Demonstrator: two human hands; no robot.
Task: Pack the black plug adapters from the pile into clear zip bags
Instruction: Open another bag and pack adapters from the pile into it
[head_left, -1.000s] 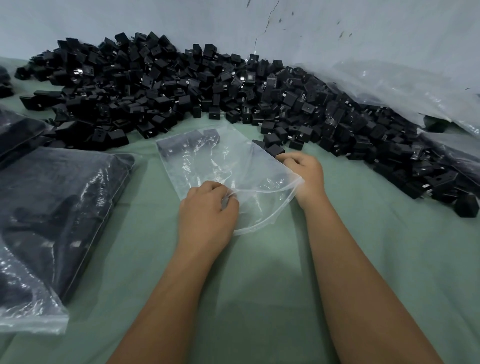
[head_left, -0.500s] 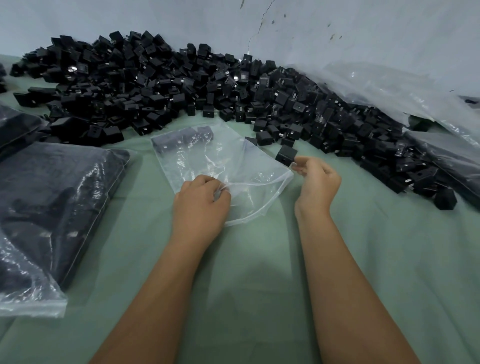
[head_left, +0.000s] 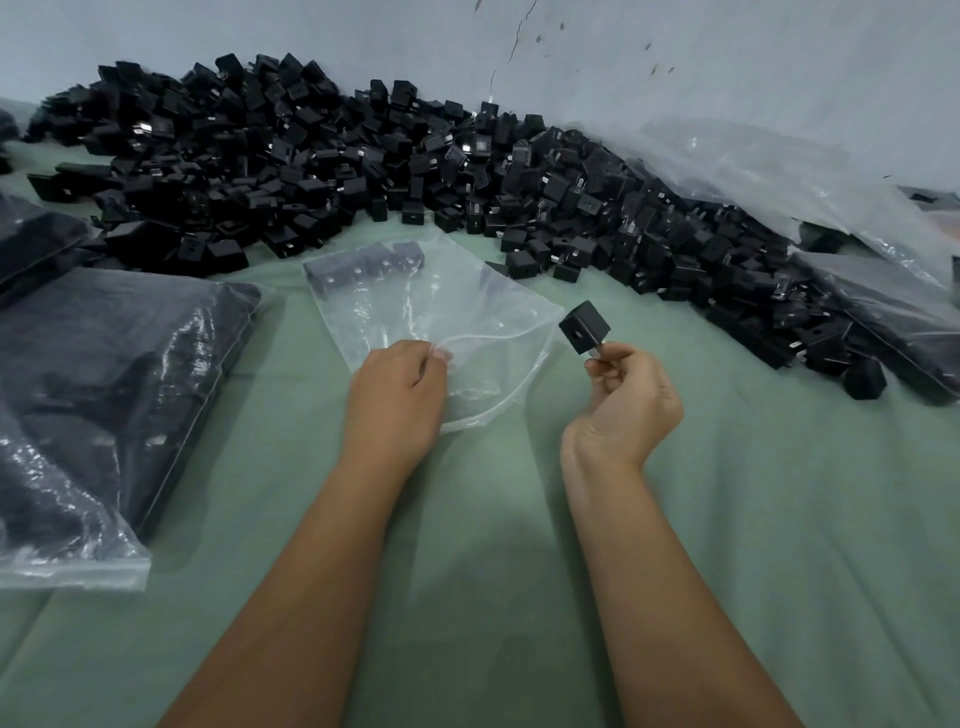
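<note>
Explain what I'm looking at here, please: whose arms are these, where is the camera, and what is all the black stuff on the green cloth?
There is no machine here. A person wears a wide-angle camera on the head, which looks forward and down, so the two bare arms are the person's own. On the green cloth lies a big pile of black plug adapters along the wall. The left hand grips the mouth of a clear zip bag, which already has a few adapters at its far end. The right hand pinches one adapter by its prongs, just beside the bag's opening. At the left lies a filled bag; loose clear plastic sits at the right.
</note>
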